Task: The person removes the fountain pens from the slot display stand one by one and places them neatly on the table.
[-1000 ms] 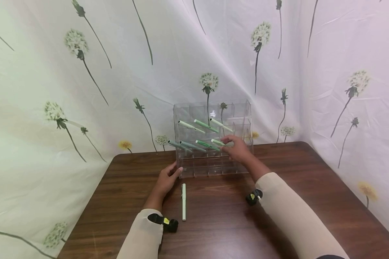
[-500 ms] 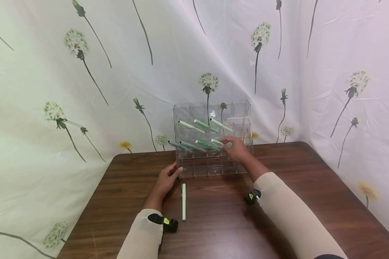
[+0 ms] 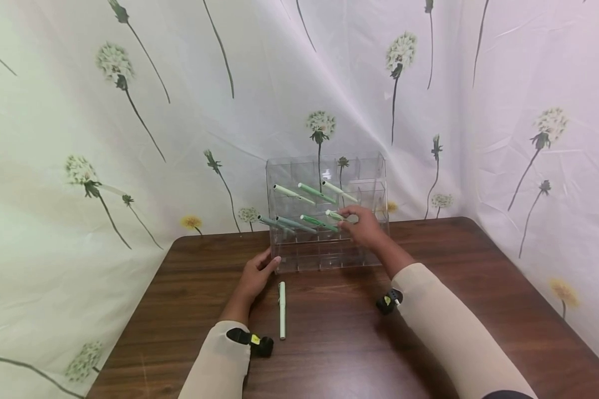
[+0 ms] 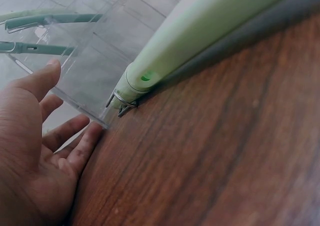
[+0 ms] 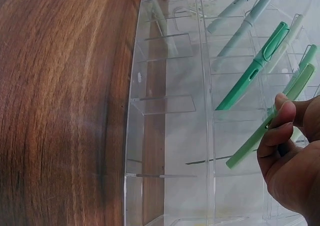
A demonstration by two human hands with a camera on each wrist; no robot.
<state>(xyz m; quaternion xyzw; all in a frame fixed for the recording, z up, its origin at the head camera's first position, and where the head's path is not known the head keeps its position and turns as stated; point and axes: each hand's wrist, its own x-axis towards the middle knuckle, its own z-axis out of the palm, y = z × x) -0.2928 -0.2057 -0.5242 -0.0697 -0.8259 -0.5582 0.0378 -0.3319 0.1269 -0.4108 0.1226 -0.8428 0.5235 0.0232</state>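
Note:
A clear acrylic pen rack with tiered compartments stands at the back of the table. My right hand pinches a light green pen between thumb and fingers at the rack's middle tier. The pen's lower end lies over a compartment, and it slants like the pens beside it. My left hand touches the rack's lower left corner, its thumb near the front edge and its fingers lower down by the tabletop. Just right of that hand, a pale green pen with a metal clip lies on the table.
Several pens lean in the rack, among them a bright green pen, a grey-blue pen and a pale green pen higher up. A white flowered cloth hangs behind the brown wooden table.
My right hand and the light green pen in it have shifted up very slightly. The left hand, the rack and the pen on the table stay put.

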